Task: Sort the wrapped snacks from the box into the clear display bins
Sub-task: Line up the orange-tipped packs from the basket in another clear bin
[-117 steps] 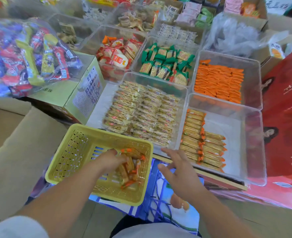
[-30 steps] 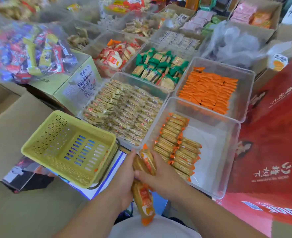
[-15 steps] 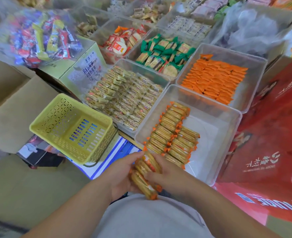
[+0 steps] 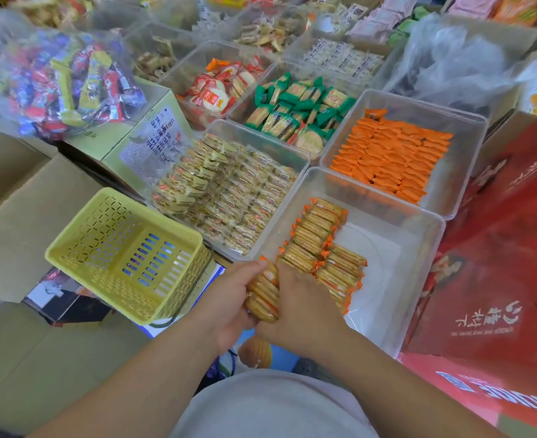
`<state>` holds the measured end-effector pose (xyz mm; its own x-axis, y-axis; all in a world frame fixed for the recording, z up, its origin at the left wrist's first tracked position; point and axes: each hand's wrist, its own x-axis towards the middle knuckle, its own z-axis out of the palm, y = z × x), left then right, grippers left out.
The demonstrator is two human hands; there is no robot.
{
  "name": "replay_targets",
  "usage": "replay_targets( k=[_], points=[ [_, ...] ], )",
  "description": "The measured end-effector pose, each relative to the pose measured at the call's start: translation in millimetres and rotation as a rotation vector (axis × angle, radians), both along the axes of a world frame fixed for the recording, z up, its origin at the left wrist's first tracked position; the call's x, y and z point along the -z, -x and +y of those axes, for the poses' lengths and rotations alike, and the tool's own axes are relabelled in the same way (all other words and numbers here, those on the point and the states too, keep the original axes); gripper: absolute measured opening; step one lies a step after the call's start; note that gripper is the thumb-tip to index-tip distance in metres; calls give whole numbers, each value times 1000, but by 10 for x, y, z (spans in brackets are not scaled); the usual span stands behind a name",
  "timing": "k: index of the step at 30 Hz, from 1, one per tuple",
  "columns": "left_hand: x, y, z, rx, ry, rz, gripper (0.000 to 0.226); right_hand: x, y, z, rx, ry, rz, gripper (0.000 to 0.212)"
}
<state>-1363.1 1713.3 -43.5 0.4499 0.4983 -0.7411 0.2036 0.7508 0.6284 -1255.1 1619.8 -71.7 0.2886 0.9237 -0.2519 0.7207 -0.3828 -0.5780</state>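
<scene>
Both hands meet low in the middle of the frame, closed together around a stack of orange-ended cracker packets. The left hand cups the stack from the left, its thumb lying along the top edge; the right hand wraps over it from the right, fingers curled on the packets. The stack sits at the near-left corner of a clear bin, just beside the two rows of matching packets already lined up along that bin's left side. The rest of the bin's floor is bare.

Left of the hands a yellow slotted basket sits tilted, nothing visible inside it. Above it, a second clear bin is packed with pale yellow packets. Toward the upper right of the frame, another bin holds neat rows of plain orange packets, and above centre are green-wrapped crackers and red-and-white round ones, each in its own bin. A big clear bag of mixed bright sweets rests on a pale green carton at upper left. Red cartons fill the right edge.
</scene>
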Motion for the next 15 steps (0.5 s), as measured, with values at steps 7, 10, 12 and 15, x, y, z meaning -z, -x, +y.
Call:
replay_targets(
  k=[7,10,12,15],
  points=[
    [114,-350,199,156,-37,-64,33,160,-393,90,130,-8,40,87],
    [303,-451,328,294,-422,181,50,277,-699,136,248,72,-24,86],
    [469,-440,422,392,-805,354,47,390,-996,150,378,113,-80,90],
    [688,-368,509,510,-1093,466,59,589,-1433,158,565,161,-173,82]
  ],
)
